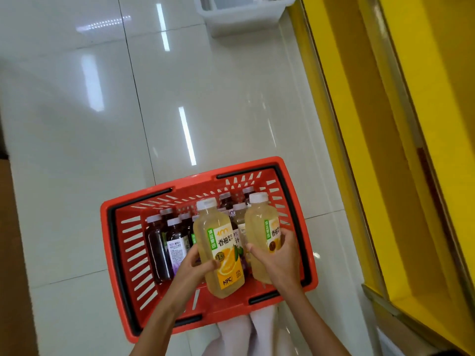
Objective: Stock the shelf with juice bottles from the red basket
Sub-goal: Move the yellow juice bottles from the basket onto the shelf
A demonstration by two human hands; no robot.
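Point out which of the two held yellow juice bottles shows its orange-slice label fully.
The yellow bottle in the left hand. The right hand covers most of the other bottle's label.

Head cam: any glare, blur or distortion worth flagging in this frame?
Head view: bright streaks of ceiling-light glare on the glossy floor tiles; wide-angle bending shows in the curved yellow shelf edge and tile seams; the white bin at the top is soft; labels on the two pale juice bottles, in the left hand and right hand, stay readable; dark bottles in the red basket are dim.
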